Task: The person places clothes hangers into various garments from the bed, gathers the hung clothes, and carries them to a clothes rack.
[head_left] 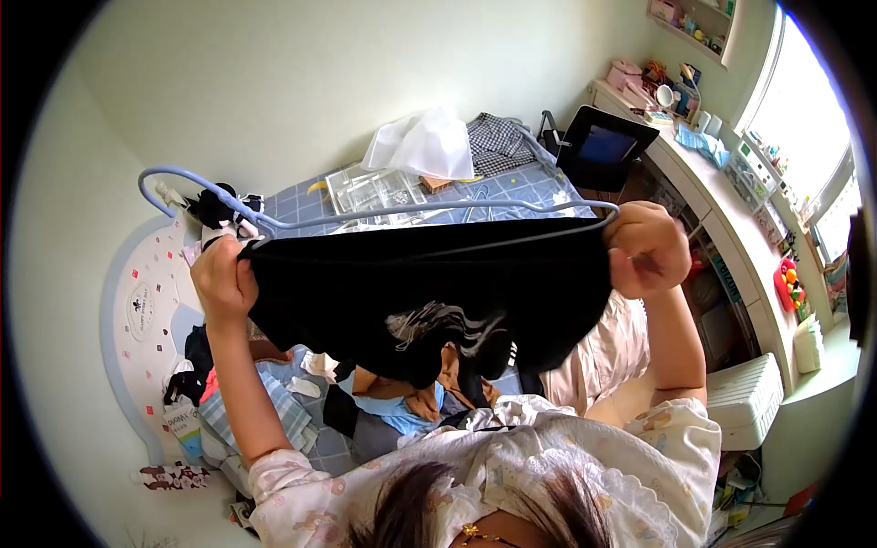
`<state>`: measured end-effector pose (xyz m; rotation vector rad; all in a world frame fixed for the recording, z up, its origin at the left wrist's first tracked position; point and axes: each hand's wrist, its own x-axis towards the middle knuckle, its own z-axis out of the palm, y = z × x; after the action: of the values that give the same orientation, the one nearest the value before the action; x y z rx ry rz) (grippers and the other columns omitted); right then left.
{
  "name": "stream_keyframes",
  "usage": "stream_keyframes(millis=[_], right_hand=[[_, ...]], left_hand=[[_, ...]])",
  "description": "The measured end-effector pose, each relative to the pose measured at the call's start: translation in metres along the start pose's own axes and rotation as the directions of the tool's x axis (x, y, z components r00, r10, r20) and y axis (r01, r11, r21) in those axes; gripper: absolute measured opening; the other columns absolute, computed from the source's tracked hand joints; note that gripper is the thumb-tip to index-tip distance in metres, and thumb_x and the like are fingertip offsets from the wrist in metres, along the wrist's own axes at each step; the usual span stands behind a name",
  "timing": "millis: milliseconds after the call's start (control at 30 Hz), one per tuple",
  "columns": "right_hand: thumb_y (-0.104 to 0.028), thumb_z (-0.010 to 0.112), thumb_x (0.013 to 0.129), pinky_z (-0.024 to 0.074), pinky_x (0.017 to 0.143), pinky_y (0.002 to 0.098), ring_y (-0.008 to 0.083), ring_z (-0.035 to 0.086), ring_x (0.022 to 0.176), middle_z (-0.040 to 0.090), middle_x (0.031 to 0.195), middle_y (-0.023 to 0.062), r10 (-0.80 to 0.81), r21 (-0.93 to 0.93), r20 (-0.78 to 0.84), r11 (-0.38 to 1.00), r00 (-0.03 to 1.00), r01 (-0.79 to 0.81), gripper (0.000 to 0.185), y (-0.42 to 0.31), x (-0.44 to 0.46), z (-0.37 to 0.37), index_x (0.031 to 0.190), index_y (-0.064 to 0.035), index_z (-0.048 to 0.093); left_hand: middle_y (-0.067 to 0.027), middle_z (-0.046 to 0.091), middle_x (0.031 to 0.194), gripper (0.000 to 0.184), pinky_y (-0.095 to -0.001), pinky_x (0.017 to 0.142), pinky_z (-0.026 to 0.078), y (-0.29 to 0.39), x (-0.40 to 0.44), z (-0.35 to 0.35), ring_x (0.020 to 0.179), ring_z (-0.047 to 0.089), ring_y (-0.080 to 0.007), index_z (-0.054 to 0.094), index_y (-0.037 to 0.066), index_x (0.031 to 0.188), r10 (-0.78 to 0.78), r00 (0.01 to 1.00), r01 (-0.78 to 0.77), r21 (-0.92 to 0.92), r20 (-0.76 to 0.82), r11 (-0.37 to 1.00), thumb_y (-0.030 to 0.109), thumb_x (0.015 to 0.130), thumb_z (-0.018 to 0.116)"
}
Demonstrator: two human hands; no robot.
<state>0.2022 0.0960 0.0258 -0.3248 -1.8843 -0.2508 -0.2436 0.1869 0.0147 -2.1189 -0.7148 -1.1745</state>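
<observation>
Black shorts (539, 292) with a white wavy print hang stretched between my two hands, held up in front of me. My left hand (224, 288) is closed on one end of the waistband. At the other end, my right hand (649, 251) grips the waistband beside the tip of a light blue hanger (365, 215). The hanger lies sideways along the waist opening, its hook pointing left past my left hand. Part of its lower bar shows at the opening; how far it sits inside the shorts is hard to tell.
Behind is a bed with a blue checked sheet (320, 449), heaped with clothes, and a white headboard (137, 274) at left. A white plastic bag (425, 142) and a clear organizer (370, 192) lie at the far end. A long desk (722, 224) and a black chair (603, 142) stand at right.
</observation>
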Motion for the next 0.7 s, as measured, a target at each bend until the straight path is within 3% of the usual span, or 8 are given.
stream_keyframes(millis=[67,167,200,300,400,533,633,700], right_hand=[[0.006,0.061,0.079,0.0296,0.043,0.0207,0.0068,0.038,0.044,0.044,0.052,0.0031,0.251,0.132,-0.261,0.966,0.932,-0.223,0.014,-0.015,0.0,0.013,0.093,0.0062,0.058],[0.008,0.06,0.078,0.0272,0.042,0.0187,0.0047,0.035,0.041,0.043,0.049,-0.0003,0.425,-0.005,0.03,0.905,0.905,-0.425,0.02,-0.016,0.003,-0.002,0.098,0.0063,0.06],[0.007,0.063,0.076,0.0268,0.041,0.0194,0.0036,0.035,0.039,0.044,0.048,-0.0018,0.439,-0.086,0.034,0.896,0.898,-0.435,0.023,-0.016,0.004,0.0,0.099,0.0035,0.064],[0.004,0.065,0.076,0.0311,0.039,0.0259,0.0105,0.041,0.037,0.048,0.049,0.0026,0.478,-0.081,0.083,0.878,0.874,-0.472,0.006,-0.015,0.005,0.006,0.077,-0.0025,0.064],[-0.005,0.068,0.078,0.0332,0.04,0.0343,0.0239,0.043,0.041,0.041,0.047,0.0073,0.266,-0.018,0.502,0.954,0.823,-0.298,0.032,0.004,0.006,-0.004,0.054,-0.0057,0.047],[-0.005,0.069,0.078,0.0358,0.041,0.0341,0.024,0.047,0.043,0.045,0.049,0.0067,0.255,-0.081,0.455,0.966,0.853,-0.245,0.026,0.01,0.018,-0.005,0.06,-0.0055,0.051],[-0.009,0.073,0.076,0.043,0.051,0.0304,0.0225,0.057,0.058,0.059,0.066,0.0108,0.197,0.118,0.362,0.96,0.911,-0.254,0.015,0.006,0.042,0.0,0.077,0.0017,0.063],[-0.017,0.073,0.077,0.0492,0.072,0.0338,0.0278,0.062,0.084,0.064,0.092,0.0166,-0.032,0.226,0.286,0.974,0.958,-0.035,0.032,0.019,0.062,-0.004,0.097,0.0054,0.063]], left_hand=[[-0.0136,0.053,0.069,0.026,-0.0387,0.05,0.042,0.003,0.0,0.003,0.058,0.054,-0.033,0.052,0.002,0.077,0.01,0.999,-0.01,-0.004,-0.053,1.0,0.023,0.092,0.049],[-0.0127,0.051,0.066,0.024,-0.0386,0.05,0.041,0.005,-0.002,0.005,0.057,0.053,-0.0329,0.052,0.002,0.076,-0.041,0.998,0.042,0.004,-0.038,0.999,0.021,0.091,0.051],[-0.0125,0.051,0.066,0.024,-0.0384,0.051,0.042,0.007,-0.001,0.004,0.057,0.053,-0.0329,0.052,0.002,0.076,-0.071,0.997,0.071,0.008,-0.004,0.997,0.021,0.091,0.051],[-0.0118,0.053,0.068,0.023,-0.0379,0.053,0.043,0.012,0.004,0.002,0.059,0.054,-0.0324,0.051,0.003,0.076,-0.063,0.992,0.059,0.041,0.108,0.997,0.023,0.088,0.056],[-0.0116,0.055,0.071,0.025,-0.0378,0.053,0.045,0.03,0.018,0.009,0.062,0.056,-0.032,0.051,0.004,0.076,0.132,0.975,-0.138,0.017,0.177,0.99,0.026,0.084,0.061],[-0.008,0.055,0.071,0.028,-0.0342,0.051,0.045,0.066,0.037,0.021,0.062,0.058,-0.0249,0.052,0.006,0.077,0.139,0.934,-0.182,0.103,0.329,0.978,0.031,0.083,0.063],[-0.0053,0.051,0.066,0.027,-0.0353,0.048,0.044,0.1,0.053,0.039,0.058,0.056,-0.0241,0.049,0.008,0.075,0.1,0.944,-0.111,0.018,0.315,0.994,0.03,0.084,0.062],[-0.0081,0.05,0.066,0.024,-0.0372,0.048,0.043,0.109,0.061,0.039,0.057,0.055,-0.0277,0.048,0.007,0.075,-0.05,0.956,0.054,-0.005,0.29,0.999,0.025,0.084,0.062]])
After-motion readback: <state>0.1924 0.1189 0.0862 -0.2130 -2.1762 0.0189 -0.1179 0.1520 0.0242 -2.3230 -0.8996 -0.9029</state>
